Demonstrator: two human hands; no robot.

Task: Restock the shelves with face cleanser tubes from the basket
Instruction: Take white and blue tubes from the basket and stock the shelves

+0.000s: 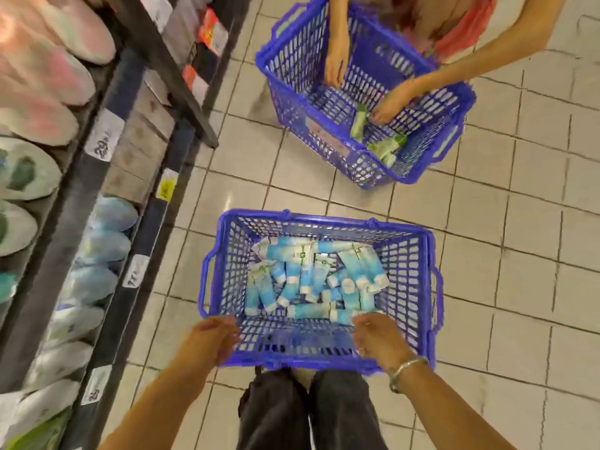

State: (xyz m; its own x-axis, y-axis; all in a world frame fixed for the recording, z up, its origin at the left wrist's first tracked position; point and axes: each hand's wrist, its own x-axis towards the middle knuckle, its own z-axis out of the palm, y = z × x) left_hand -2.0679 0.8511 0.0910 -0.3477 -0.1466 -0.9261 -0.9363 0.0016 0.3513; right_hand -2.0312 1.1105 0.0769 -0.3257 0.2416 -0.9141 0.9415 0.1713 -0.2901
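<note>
Face cleanser tubes, blue and white, heaped loosely across the floor of a blue plastic basket on the tiled floor, right in front of the wearer's dark trouser legs. Left hand over the basket's near left corner, fingers loosely bent toward the rim, holding nothing; contact with the rim too blurred to tell. Right hand over the near wall on the right side, fingers relaxed and pointing down at the tubes, also empty, with a silver bracelet on the wrist. Shelves along the left edge, lined with tubes lying side by side: pinkish ones on top, pale green and white below them, blue and white ones on the lower tier level with the basket. Price tags clipped along the shelf edges. Farther off, a second blue basket on the floor with a few green tubes in it, and another person's hands reaching inside, one touching a green tube, the other resting against the inner wall.
</note>
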